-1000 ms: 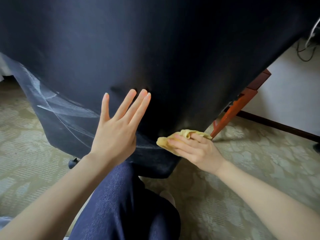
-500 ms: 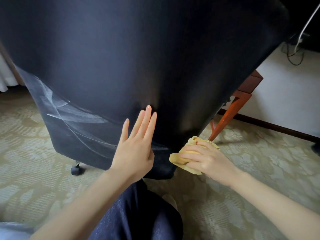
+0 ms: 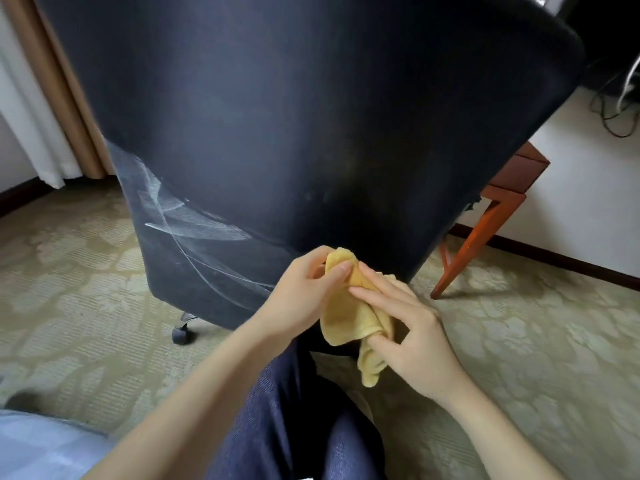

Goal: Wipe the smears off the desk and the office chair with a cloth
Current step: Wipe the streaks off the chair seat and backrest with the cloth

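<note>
The dark office chair (image 3: 277, 116) fills the upper view, its back towards me. White smears (image 3: 180, 220) streak its lower left part. A yellow cloth (image 3: 349, 320) hangs in front of the chair's lower edge, held off the chair by both hands. My left hand (image 3: 301, 296) pinches the cloth's top between thumb and fingers. My right hand (image 3: 405, 327) holds the cloth from the right, its fingers laid over the folds and one finger tucked under the hem.
A chair caster (image 3: 181, 332) stands on the patterned carpet (image 3: 519, 341). An orange-red desk leg (image 3: 478, 244) with a drawer unit stands at the right by the white wall. Curtains (image 3: 38, 109) hang at the left. Cables (image 3: 616, 109) dangle at the upper right. My leg in dark trousers (image 3: 287, 410) lies below.
My left hand has left the chair back and come down to pinch the cloth. My right hand has pulled the cloth away from the chair. The view has drawn back.
</note>
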### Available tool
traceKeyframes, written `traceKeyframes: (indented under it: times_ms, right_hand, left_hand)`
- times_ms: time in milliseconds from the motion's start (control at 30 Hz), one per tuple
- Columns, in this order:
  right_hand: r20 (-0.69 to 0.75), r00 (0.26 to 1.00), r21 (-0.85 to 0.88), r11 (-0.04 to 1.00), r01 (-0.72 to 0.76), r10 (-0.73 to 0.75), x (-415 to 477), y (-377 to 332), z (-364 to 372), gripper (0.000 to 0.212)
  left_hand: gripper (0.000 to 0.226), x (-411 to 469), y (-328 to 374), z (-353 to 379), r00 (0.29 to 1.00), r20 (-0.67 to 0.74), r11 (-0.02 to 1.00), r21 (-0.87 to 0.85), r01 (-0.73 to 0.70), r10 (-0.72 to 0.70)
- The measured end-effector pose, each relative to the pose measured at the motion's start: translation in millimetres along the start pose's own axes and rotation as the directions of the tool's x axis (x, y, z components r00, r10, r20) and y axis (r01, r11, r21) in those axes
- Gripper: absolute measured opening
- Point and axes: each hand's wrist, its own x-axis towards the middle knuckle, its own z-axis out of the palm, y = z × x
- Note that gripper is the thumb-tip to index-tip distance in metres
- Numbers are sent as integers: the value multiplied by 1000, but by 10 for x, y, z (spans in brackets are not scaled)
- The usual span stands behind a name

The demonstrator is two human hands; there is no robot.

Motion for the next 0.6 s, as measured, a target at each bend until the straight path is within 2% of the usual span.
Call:
traceKeyframes:
  times_ms: [33,100,167,233,333,400,467,533,600]
  right_hand:
    - [48,998,140,989,-45,39,-5,-33,10,50]
    - [77,987,460,873,-162,143,3,-112,19,34]
    - [-48,954,630,750,-200,294,21,-148,57,29]
    - [-133,895,665,708,-238,426,50,-187,140,38]
    - [-77,854,700,638,-322,515,60,-299,318,54]
    - [-23,819,748,554,-367,574,74,-374,423,60]
    - [34,781,810,440,-387,624,108,-430,481,60]
    - [99,743,854,327,-405,662,152,-453,495,55]
    - [96,714,868,292,-401,693,201,-465,481,48]
  left_hand:
    - [15,7,46,-56,1000,9,999,33,-17,17]
    - [17,16,128,-181,999,36,995,95,-32,29]
    - [16,18,187,-302,997,70,991,121,-49,41]
    - [15,24,217,-384,992,118,996,79,-44,35]
    - [14,27,202,-430,976,218,999,-52,-6,17]
    - [15,15,172,-428,965,262,994,-104,19,9]
    - [17,15,116,-432,981,192,1000,-4,-18,18]
    - [19,34,60,-443,996,82,978,201,-61,45]
    - [13,33,8,-498,997,7,927,367,-69,72]
